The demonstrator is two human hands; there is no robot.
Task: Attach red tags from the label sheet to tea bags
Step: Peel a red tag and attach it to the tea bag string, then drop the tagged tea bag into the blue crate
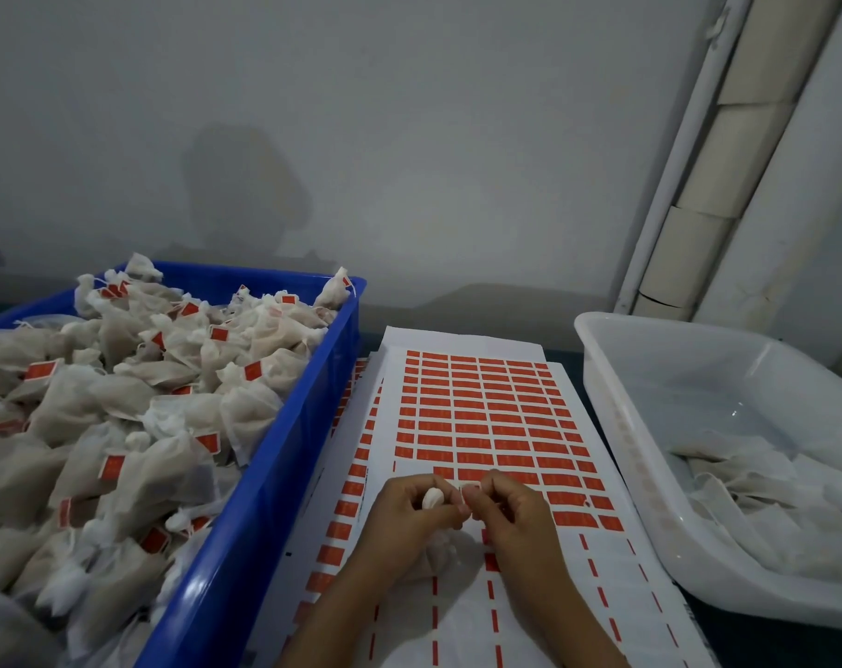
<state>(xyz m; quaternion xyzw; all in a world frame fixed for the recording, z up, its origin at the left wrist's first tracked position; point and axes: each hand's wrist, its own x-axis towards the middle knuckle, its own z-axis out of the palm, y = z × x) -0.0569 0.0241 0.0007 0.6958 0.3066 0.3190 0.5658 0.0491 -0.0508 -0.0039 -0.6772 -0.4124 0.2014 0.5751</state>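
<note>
Red tags' print is unreadable on the label sheet (476,407); left hand (409,511) and right hand (508,511) pinch a tea bag (440,547).

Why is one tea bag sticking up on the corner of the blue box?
It is perched on the far right rim of the blue crate, that tea bag, half out of the heap and leaning outward. It could tip over the edge. Nothing else looks odd.

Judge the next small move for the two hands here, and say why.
Probably press the tag closed on the bag's string. Both hands, left hand and right hand, meet over the label sheet, pinching the tea bag at its top; whether a tag is already stuck is too small to tell. Then it likely goes into the blue crate, where the tagged bags lie.
</note>
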